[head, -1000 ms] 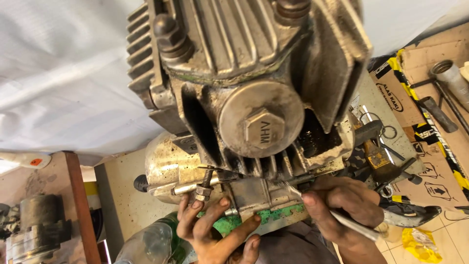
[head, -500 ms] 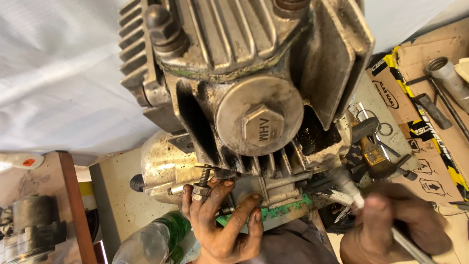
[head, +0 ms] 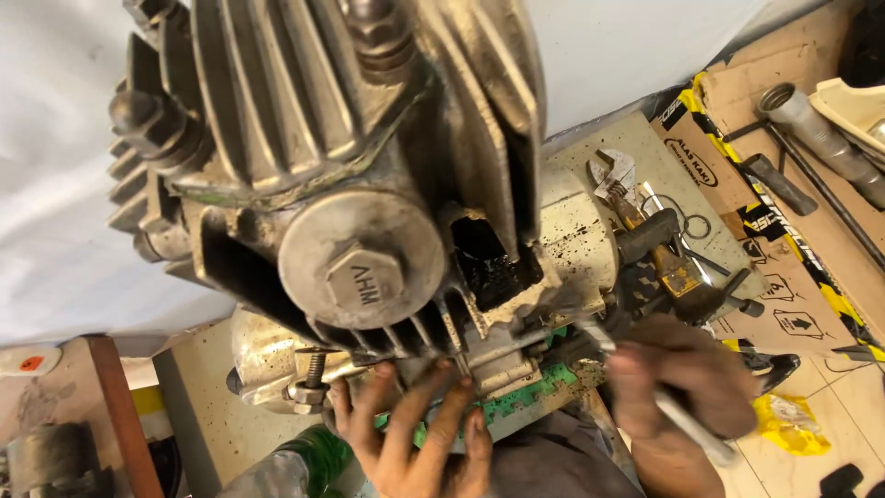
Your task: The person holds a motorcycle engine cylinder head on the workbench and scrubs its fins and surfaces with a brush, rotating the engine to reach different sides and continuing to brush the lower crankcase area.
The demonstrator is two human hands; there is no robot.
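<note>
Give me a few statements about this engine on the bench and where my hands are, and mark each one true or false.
1. The left hand presses its fingers against the underside of the finned engine. True.
2. The right hand is empty. False: it grips a slim metal tool.
3. A green gasket shows at the engine's lower edge. True.
4. The round cap with a hex head has been removed. False: it sits on the engine.
5. An adjustable wrench lies to the right of the engine. True.
</note>
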